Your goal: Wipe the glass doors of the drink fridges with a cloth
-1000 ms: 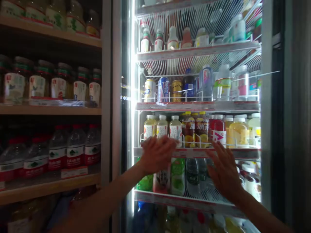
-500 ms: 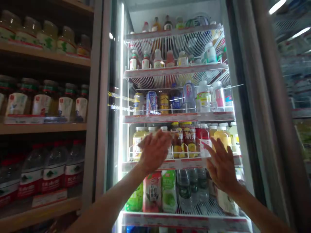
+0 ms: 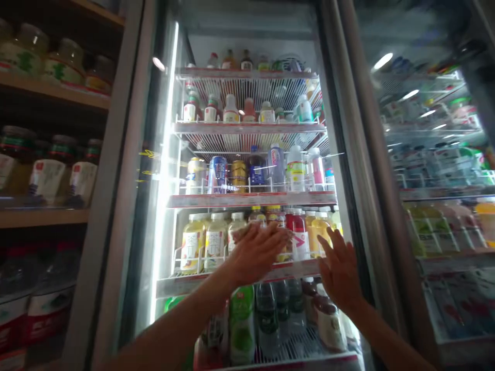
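My left hand (image 3: 257, 253) is stretched out in front of the lit drinks cooler, its fingers extended and pointing right. Behind it, the bottles with yellow caps are partly covered. To the right, my right hand (image 3: 339, 267) is raised with its fingers apart, near a bottle of yellow drink (image 3: 320, 231). Neither hand holds anything. A bottle of red drink (image 3: 298, 234) shows between the two hands. Left of my left hand stand pale yellow tea bottles (image 3: 192, 244). Whether either hand touches the cooler's front I cannot tell.
Cans, among them a blue can (image 3: 217, 174), line the shelf above. Below are a green carton (image 3: 242, 324) and water bottles (image 3: 266, 314). A wooden shelf (image 3: 42, 217) with bottles stands left; a metal door frame (image 3: 381, 206) and another cooler are at right.
The view has turned to the right, so the cooler sits further left and more of the neighbouring cooler shows. My left hand has come closer to my right hand. Both stay open.
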Demonstrator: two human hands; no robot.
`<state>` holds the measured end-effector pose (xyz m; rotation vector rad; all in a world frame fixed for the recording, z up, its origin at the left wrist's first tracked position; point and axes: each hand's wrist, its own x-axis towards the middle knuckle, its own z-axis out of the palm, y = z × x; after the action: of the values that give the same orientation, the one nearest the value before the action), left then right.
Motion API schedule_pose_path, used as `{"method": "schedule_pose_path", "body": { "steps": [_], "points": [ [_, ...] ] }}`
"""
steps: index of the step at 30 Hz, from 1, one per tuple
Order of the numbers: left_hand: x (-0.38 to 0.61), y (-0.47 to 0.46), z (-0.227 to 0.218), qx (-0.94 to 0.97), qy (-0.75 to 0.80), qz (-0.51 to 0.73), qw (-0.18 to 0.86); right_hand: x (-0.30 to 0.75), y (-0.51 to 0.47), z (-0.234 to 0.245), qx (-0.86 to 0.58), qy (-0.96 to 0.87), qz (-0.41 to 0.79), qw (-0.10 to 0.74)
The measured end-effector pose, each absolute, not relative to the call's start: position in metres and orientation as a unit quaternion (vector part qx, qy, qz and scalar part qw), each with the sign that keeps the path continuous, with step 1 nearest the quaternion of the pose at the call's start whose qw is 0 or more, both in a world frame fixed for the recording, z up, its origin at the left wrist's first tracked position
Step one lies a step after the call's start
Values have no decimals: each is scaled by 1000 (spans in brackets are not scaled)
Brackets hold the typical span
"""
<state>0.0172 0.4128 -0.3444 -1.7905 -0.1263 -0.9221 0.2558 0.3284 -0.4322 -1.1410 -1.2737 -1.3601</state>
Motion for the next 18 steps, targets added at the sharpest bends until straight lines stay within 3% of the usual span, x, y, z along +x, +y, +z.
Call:
{"method": "schedule_pose_path", "body": {
  "steps": [2, 6, 8, 14, 16, 18],
  "points": [
    [14, 414, -333, -749, -72, -393, 528, 264, 323, -434, -461, -525, -559, 447],
    [4, 422, -281, -633, -281, -602, 397, 284, 310, -435, -467, -518, -560, 447],
    [21, 417, -279, -611, -310, -630, 366, 286, 307, -436, -467, -519, -556, 451],
    [85, 389, -335, -795, -8, -316, 519, 278, 306, -443, -452, -544, -547, 449],
    [83, 390, -318, -797, -26, -317, 513, 285, 301, -442, -451, -543, -547, 449],
    [77, 394, -288, -769, -131, -414, 469, 295, 295, -440, -451, -533, -550, 459]
  ]
}}
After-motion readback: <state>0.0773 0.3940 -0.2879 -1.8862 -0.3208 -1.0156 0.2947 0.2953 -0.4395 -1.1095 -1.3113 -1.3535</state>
